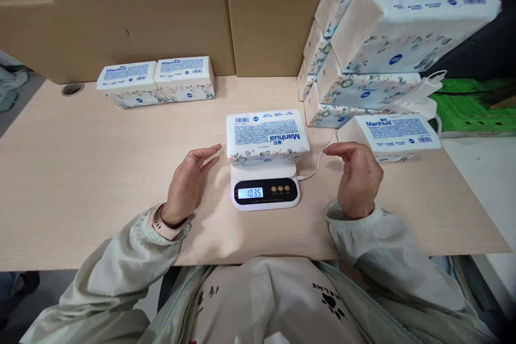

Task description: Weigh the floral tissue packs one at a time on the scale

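Note:
A white tissue pack with blue "Manhua" print (266, 134) rests on a white digital scale (266, 172), its lettering upside down to me. The lit display reads about 103.5. Left of the pack, my left hand (188, 181) hovers with fingers apart, touching nothing. My right hand (357, 176) is on the other side, off the pack and near the white cable (316, 166) that runs from the scale. It holds nothing that I can see, and its fingers are loosely extended. Another pack (399, 134) lies just beyond my right hand.
Two packs (157, 81) stand side by side at the back left, near a round cable hole (72, 89). A tall stack of packs (363, 86) rises at the back right, beside a green crate (475, 110). Large cardboard boxes (161, 16) line the table's (100, 183) back edge.

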Tool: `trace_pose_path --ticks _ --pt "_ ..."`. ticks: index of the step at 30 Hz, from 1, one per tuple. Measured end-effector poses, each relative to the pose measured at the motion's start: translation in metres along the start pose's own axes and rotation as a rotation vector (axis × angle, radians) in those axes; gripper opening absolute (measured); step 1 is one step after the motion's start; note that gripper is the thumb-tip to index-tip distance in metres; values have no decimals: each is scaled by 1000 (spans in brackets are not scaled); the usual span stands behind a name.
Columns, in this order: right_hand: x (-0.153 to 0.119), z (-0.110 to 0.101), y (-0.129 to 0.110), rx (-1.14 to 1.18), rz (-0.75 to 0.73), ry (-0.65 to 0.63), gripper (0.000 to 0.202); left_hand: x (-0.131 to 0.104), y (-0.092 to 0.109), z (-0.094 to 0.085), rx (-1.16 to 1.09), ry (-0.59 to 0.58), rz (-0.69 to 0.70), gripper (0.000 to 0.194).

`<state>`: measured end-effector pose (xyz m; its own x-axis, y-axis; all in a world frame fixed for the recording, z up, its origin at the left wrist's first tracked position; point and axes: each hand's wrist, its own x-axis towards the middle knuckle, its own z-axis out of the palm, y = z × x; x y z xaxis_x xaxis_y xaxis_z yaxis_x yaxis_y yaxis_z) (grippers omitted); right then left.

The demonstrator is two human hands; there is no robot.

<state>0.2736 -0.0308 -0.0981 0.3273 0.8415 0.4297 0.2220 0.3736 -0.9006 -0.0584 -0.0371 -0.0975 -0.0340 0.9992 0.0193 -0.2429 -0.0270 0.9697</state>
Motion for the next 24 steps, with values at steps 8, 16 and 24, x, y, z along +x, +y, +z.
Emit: trace_pose_path --ticks 8,16,24 --pt "-1 1 -6 -5 14 26 39 1 -1 -1 -13 -4 8 43" --pt "0 0 -4 -20 6 28 41 2 -3 -3 -10 -10 12 41" --pt "1 0 -2 8 -25 22 39 1 -1 -2 -10 -18 21 40"
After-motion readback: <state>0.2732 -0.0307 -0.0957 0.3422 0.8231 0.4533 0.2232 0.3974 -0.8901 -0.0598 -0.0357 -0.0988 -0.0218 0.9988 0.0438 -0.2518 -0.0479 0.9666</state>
